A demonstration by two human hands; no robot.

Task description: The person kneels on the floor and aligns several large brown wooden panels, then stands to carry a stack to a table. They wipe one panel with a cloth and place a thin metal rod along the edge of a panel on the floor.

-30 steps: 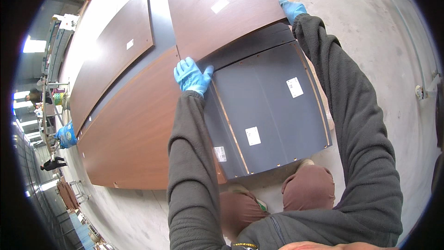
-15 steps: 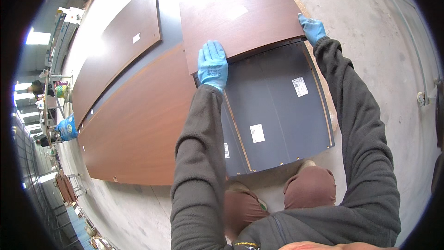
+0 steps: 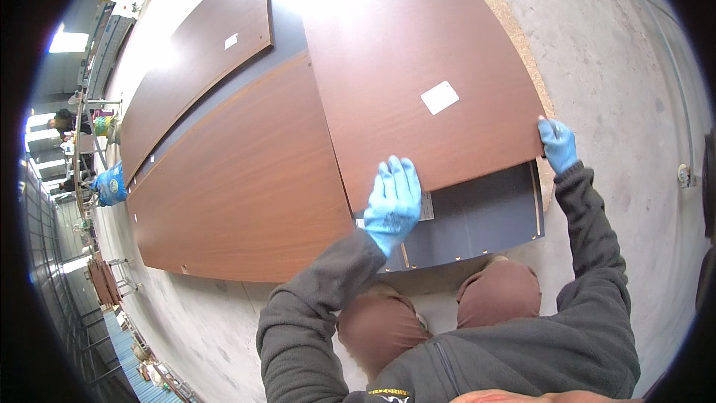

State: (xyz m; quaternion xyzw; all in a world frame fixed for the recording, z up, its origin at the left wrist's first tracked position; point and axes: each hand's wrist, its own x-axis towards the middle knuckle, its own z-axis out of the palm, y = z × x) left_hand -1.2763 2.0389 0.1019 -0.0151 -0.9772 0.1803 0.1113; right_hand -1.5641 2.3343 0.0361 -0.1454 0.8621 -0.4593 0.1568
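Observation:
A brown wood-grain panel [image 3: 403,37] with a white label [image 3: 440,97] lies over a dark grey panel [image 3: 488,213], whose near strip shows in front of it. My left hand [image 3: 394,205], in a blue glove, rests on the brown panel's near left corner with its fingers stretched out. At the near right corner my right hand [image 3: 558,145], gloved alike, is closed around the edge. Its fingertips bend over the top, and whatever part of it lies under the board is hidden.
Left of this panel lies another brown panel [image 3: 239,172], with a further one [image 3: 201,52] beyond it. A chipboard edge [image 3: 514,30] shows along the right side. My knees [image 3: 500,295] are close to the near edge. A blue bag [image 3: 112,184] and racks stand far left.
The brown panel has slid toward me with both hands at its near corners, covering most of the dark panel. My left elbow has bent outward.

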